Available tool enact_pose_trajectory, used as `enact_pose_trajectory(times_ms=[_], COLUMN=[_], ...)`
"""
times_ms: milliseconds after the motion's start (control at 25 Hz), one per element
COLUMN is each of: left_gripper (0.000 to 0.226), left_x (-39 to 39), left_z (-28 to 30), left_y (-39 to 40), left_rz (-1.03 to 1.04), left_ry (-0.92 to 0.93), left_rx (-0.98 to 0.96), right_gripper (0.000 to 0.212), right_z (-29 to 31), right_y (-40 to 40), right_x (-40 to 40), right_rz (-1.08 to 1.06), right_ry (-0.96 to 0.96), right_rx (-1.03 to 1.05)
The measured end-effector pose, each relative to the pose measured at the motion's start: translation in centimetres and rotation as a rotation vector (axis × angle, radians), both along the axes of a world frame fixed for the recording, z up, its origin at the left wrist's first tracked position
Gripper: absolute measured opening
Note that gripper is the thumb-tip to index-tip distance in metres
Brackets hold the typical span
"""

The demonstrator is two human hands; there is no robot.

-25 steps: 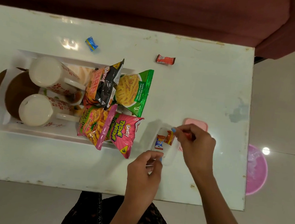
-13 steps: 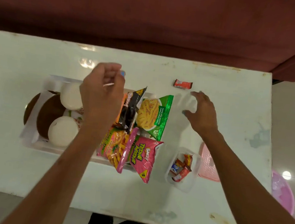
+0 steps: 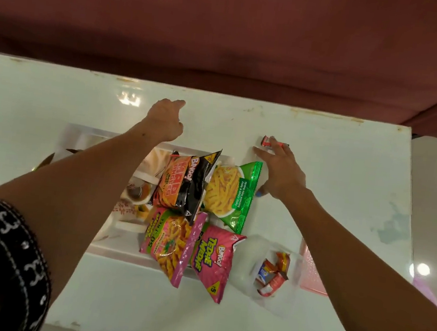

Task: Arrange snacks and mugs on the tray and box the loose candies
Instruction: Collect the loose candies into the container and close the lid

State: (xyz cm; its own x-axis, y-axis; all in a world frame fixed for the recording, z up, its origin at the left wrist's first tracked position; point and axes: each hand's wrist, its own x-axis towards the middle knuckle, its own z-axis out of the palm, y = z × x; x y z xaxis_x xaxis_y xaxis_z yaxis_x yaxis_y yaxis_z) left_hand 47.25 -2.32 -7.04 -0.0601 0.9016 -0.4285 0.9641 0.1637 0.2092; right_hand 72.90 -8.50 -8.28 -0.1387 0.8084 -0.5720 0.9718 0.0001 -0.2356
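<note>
White glossy table (image 3: pixel 319 177): your right hand (image 3: pixel 282 172), fingers spread, touches small red-wrapped candy (image 3: pixel 266 141) upper right; left hand (image 3: pixel 166 121) curled, grip unclear.

White glossy table (image 3: pixel 333 178), worn edges, stains at right and near front. Directly on it: white tray (image 3: pixel 120 250) at left-centre, clear plastic box (image 3: pixel 245 274) just right of the tray, pink lid (image 3: pixel 308 273) touching the box's right side, red candy (image 3: pixel 266 141) near the far edge.
</note>
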Motion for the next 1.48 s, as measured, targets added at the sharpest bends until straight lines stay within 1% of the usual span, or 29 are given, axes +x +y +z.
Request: enact_pose_trajectory(times_ms=[80,200,280,360,400,480,600,640,680,720,760,800,880,920,960,1040,1160,1240,1320,1400,1480], left_gripper=[0.048,0.027,0.018,0.018,0.020,0.022,0.015,0.013,0.014,0.016,0.017,0.016,0.013,0.015,0.020,0.029,0.033,0.032,0.031,0.031,0.036], left_x=[-0.2,-0.2,-0.2,0.2,0.6,2.2,6.3,7.7,9.2,10.9,12.7,14.5,17.6,18.6,19.2,19.8,19.9,19.8,19.6,19.4,19.2], left_z=[-1.1,-2.1,-2.1,-1.0,0.1,3.1,8.9,10.3,11.2,11.6,11.4,10.8,8.3,6.7,5.2,3.1,2.2,2.5,2.9,3.3,3.2], left_y=[0.1,-0.8,-1.3,-1.6,-1.6,-2.2,-6.3,-8.5,-11.1,-14.0,-16.8,-19.4,-23.3,-24.8,-25.9,-27.2,-27.5,-27.9,-28.5,-29.3,-30.1], left_rz=[0.019,0.027,0.030,0.084,0.127,0.201,0.224,0.213,0.200,0.186,0.157,0.106,-0.014,-0.042,-0.060,-0.077,-0.038,0.020,0.074,0.126,0.169], left_ry=[0.073,0.098,0.073,0.008,-0.042,-0.201,-0.528,-0.643,-0.733,-0.796,-0.821,-0.792,-0.611,-0.536,-0.486,-0.427,-0.417,-0.445,-0.486,-0.532,-0.533], left_rx=[0.023,0.126,0.125,0.130,0.174,0.342,0.617,0.653,0.646,0.602,0.535,0.452,0.250,0.166,0.104,0.033,0.042,0.079,0.134,0.184,0.219], right_gripper=[0.107,0.106,0.105,0.100,0.095,0.081,0.052,0.044,0.040,0.037,0.036,0.036,0.036,0.036,0.035,0.034,0.029,0.028,0.027,0.026,0.029], right_z=[0.1,0.1,0.1,0.0,-0.1,-0.2,-0.1,-0.1,-0.1,-0.1,-0.1,0.0,0.1,0.2,0.4,1.2,3.3,5.0,6.2,6.6,6.2], right_y=[-0.1,-0.2,-0.5,-1.2,-1.5,-2.4,-3.3,-3.6,-3.7,-3.8,-3.9,-4.0,-4.3,-4.4,-4.7,-5.7,-9.5,-13.4,-16.9,-19.0,-20.2], right_x=[0.1,0.4,0.6,0.8,0.9,1.2,1.4,1.5,1.6,1.8,2.2,2.7,3.5,3.8,4.2,5.1,6.1,6.0,5.1,3.8,3.2], right_rz=[-0.008,-0.039,-0.065,-0.083,-0.079,-0.060,-0.024,-0.014,-0.016,-0.029,-0.025,-0.011,0.011,0.001,-0.043,-0.232,-0.529,-0.617,-0.645,-0.666,-0.644], right_ry=[0.012,0.036,0.057,0.070,0.069,0.048,-0.009,-0.013,-0.007,-0.003,-0.012,-0.026,-0.071,-0.078,-0.058,0.073,0.354,0.472,0.529,0.540,0.454], right_rx=[0.001,0.021,0.042,0.080,0.102,0.131,0.196,0.217,0.223,0.217,0.213,0.211,0.194,0.184,0.168,0.161,0.292,0.394,0.433,0.340,0.258])
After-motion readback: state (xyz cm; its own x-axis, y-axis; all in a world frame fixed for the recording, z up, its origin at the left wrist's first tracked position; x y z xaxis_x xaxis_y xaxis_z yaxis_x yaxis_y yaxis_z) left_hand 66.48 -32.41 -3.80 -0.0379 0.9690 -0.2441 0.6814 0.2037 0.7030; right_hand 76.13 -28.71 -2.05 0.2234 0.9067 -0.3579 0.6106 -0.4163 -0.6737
